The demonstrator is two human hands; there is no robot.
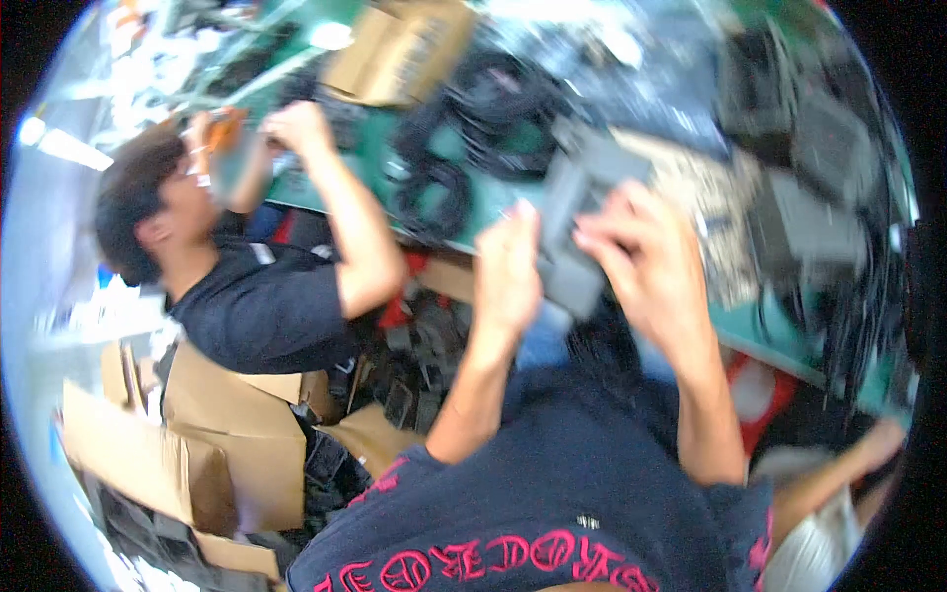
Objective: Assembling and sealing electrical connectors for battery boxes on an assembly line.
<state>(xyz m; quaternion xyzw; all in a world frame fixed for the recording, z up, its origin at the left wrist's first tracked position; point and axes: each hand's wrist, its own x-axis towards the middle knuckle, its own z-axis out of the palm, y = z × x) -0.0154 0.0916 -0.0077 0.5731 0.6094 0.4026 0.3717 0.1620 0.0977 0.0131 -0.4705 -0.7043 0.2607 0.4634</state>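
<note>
A grey plastic housing (570,283) is held tilted in front of me, above the near edge of the green table (483,212). My left hand (509,266) grips its left side, thumb along the edge. Over the housing's right side my right hand (646,257) is bent, with thumb and fingertips pinched close together against its recessed face. Blur hides whether anything small sits between those fingertips. Behind the housing lies a pale patterned sheet or pile of small pieces (725,227), too smeared to name.
Coiled black cables (503,104) and a cardboard box (400,49) lie on the table's far side. More grey housings (809,227) with dangling cables stand right. A co-worker (266,296) works close on my left, above open cardboard boxes (237,434). Another person's arm (838,479) shows lower right.
</note>
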